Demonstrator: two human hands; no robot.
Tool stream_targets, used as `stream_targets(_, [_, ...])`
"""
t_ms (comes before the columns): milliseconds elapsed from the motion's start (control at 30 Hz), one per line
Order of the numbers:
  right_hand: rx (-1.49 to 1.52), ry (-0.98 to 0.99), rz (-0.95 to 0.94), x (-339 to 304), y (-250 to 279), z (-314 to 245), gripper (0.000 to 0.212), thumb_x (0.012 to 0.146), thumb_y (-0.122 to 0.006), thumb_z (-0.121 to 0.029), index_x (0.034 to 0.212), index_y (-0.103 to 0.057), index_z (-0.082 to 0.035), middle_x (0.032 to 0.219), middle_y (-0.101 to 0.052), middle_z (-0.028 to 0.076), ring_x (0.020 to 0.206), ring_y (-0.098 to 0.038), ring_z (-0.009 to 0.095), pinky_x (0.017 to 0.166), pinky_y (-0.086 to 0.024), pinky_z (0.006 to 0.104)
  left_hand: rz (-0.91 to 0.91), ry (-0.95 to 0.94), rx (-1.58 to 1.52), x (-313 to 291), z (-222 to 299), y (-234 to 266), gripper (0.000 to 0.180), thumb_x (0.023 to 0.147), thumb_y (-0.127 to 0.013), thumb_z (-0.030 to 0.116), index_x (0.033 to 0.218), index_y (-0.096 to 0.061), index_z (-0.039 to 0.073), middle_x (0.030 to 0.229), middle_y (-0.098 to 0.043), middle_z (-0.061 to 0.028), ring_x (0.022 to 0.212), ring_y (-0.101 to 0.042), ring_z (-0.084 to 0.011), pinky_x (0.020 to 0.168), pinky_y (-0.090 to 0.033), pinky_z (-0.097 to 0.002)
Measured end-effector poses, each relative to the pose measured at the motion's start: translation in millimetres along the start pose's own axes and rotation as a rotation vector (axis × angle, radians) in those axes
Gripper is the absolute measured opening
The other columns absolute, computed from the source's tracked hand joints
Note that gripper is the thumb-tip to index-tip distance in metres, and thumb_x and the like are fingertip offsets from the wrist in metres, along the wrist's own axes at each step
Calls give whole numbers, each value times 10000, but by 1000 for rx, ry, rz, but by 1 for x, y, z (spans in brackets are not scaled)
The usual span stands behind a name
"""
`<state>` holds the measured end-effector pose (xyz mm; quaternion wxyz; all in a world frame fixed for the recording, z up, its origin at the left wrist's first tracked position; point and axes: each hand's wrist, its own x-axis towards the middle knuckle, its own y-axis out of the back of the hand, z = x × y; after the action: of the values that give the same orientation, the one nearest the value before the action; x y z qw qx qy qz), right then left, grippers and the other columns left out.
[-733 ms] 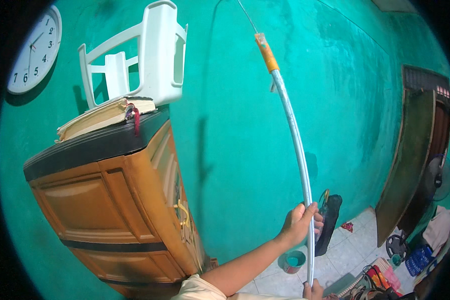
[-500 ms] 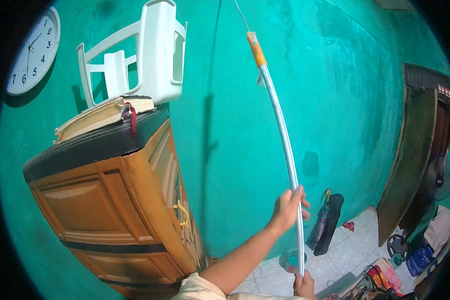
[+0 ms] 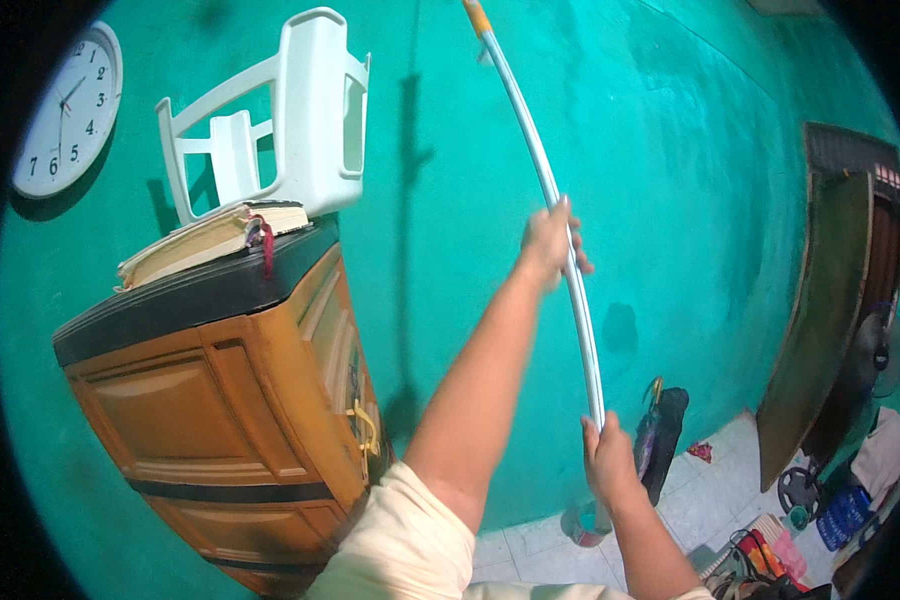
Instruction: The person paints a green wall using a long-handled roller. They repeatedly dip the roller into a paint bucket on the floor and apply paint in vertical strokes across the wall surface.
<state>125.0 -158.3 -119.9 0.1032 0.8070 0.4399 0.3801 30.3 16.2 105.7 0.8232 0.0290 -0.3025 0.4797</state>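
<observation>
A long, slim, silvery-white pole (image 3: 528, 135) slants upward in front of the green wall, an orange-yellow wrapped section (image 3: 477, 18) near its upper end. That tip runs out of the top of the view. My left hand (image 3: 550, 245) is closed around the pole at mid-length, its thumb lying along the shaft and fingertips showing on the far side. Lower down, my right hand (image 3: 612, 462) grips the pole close to its bottom end. A small whitish scrap (image 3: 485, 55) hangs just below the orange section.
At left stands a wooden cabinet (image 3: 185, 415) with a dark top, bearing a thick book (image 3: 190, 248) and a white plastic stool (image 3: 315, 110). A round clock (image 3: 70, 115) hangs beyond. An umbrella (image 3: 655, 440) leans on the wall; clothes (image 3: 770, 550), a blue basket (image 3: 843, 517) and a door (image 3: 820, 310) are at right.
Both hands have risen with the pole, and its upper tip has left the view. The right forearm now shows. The stool and cabinet sit slightly lower in the picture.
</observation>
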Motion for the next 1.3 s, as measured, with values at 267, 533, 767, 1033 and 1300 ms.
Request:
stream_targets(267, [-82,-137,-144,-126,-45,156,324,961,-587,-277,967,-480,28,735,-616,318,726,-608,525,625,-472,572,185,84,-27,-135,-181,0,457,1012,-462,504,934,-480,54,675,-495,-49,457,-510,-160,426,-525,-377])
stream_targets(533, [-89,-81,-154,-123,-14,110,250,965,-559,-211,982,-489,28,714,-597,315,693,-595,527,590,-459,560,247,-37,-86,-138,-131,-21,470,1020,-442,512,947,-476,48,632,-454,-29,420,-455,-124,350,-411,-302])
stream_targets(767, [-124,70,23,-1,47,-32,327,988,-562,-283,945,-501,35,714,-608,309,687,-605,509,587,-464,549,125,-183,-154,1,27,-30,480,1014,-431,516,995,-459,37,642,-437,-45,445,-422,-162,391,-376,-364])
stream_targets(1033, [-92,135,49,41,57,-54,363,996,-552,-310,932,-492,43,728,-614,319,697,-602,525,609,-475,569,176,-100,-155,29,70,-39,466,1014,-421,515,988,-445,50,682,-439,-58,514,-398,-165,468,-368,-358])
stream_targets(1300, [-195,-88,-147,-73,8,82,356,959,-597,-299,975,-461,29,721,-616,316,690,-606,521,605,-469,587,181,1,-240,-87,-96,-25,463,997,-450,565,889,-434,115,575,-402,-13,413,-408,-133,359,-365,-307])
